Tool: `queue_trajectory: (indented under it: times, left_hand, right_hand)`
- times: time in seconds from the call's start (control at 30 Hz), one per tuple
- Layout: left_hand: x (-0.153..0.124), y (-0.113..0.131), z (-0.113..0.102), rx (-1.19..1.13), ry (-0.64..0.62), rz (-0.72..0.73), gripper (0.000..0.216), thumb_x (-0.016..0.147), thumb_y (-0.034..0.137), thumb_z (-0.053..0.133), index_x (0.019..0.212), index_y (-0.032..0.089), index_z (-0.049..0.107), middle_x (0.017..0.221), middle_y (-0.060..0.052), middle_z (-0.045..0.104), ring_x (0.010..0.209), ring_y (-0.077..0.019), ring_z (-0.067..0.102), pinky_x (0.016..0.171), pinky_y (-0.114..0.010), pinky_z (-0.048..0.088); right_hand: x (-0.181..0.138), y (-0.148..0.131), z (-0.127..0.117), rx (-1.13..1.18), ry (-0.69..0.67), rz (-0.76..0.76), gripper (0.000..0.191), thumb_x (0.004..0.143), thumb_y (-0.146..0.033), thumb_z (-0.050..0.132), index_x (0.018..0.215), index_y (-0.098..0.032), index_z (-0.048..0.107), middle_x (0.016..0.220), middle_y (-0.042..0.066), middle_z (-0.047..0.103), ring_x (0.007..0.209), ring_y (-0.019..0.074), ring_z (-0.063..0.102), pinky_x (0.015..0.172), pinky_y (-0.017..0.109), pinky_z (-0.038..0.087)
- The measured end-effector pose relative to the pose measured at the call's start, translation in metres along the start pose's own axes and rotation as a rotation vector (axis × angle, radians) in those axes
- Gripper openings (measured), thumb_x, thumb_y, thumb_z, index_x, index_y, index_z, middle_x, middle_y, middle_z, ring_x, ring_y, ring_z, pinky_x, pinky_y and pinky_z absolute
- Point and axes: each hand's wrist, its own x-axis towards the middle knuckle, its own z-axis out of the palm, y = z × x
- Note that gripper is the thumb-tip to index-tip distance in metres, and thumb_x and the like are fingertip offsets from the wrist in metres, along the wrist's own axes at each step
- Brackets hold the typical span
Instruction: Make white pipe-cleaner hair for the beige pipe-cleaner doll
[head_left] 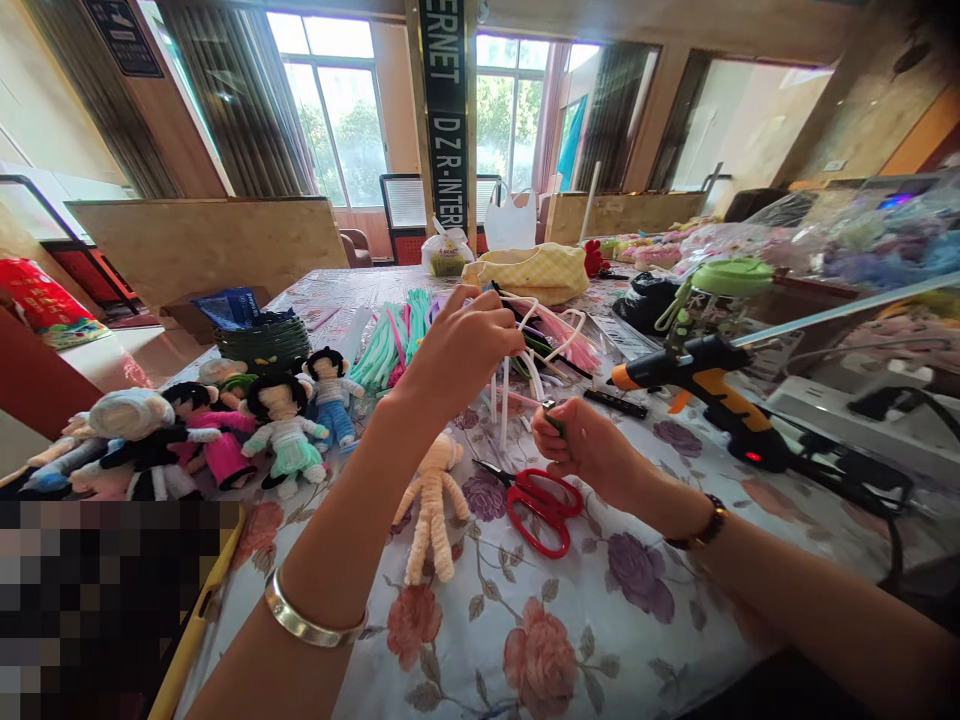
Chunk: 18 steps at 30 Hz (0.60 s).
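The work in hand looks like sorting or drawing out fuzzy stems: the left hand reaches into the pile with its fingers bent down at the white stems, though whether it pinches one cannot be told. The right hand is curled closed around a small metal-tipped tool, just beside the same stems. A pale, hairless doll body lies on the tabletop below the left wrist, its limbs spread, touched by neither of the hands. The next move seems to call for a light grip on a single strand and a slow pull, since the stems cross and could drag their neighbours along. Open room lies mainly toward the person, across the flowered cover in front of the doll. Red-handled scissors lie between the doll and the right hand, blades pointing toward the pile, so a low sweep could catch them. To the right, the glue gun limits outward travel; to the left, the dressed dolls crowd the edge, with a yellow rim nearer the person.
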Motion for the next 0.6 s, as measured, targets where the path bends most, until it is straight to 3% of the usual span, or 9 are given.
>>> queue_trajectory:
  times: [0.37, 0.6]
  left_hand:
    - [0.0, -0.0005, 0.0012, -0.012, 0.006, -0.001, 0.035, 0.092, 0.019, 0.038, 0.076, 0.02, 0.069, 0.065, 0.0, 0.058, 0.077, -0.0159, 0.051, 0.084, -0.037, 0.038]
    - [-0.0004, -0.0013, 0.0013, -0.01, 0.003, -0.004, 0.036, 0.092, 0.017, 0.038, 0.073, 0.02, 0.068, 0.066, 0.0, 0.059, 0.077, -0.0154, 0.052, 0.084, -0.037, 0.039]
  right_hand:
    - [0.0007, -0.0003, -0.0008, 0.023, 0.038, -0.027, 0.02, 0.07, -0.034, 0.044, 0.06, -0.019, 0.037, 0.059, -0.005, 0.024, 0.052, 0.0092, 0.016, 0.046, 0.023, 0.017]
    - [0.0014, 0.002, -0.001, -0.079, 0.026, -0.005, 0.022, 0.073, -0.037, 0.043, 0.061, -0.02, 0.037, 0.061, -0.005, 0.027, 0.054, 0.0098, 0.02, 0.047, 0.024, 0.018]
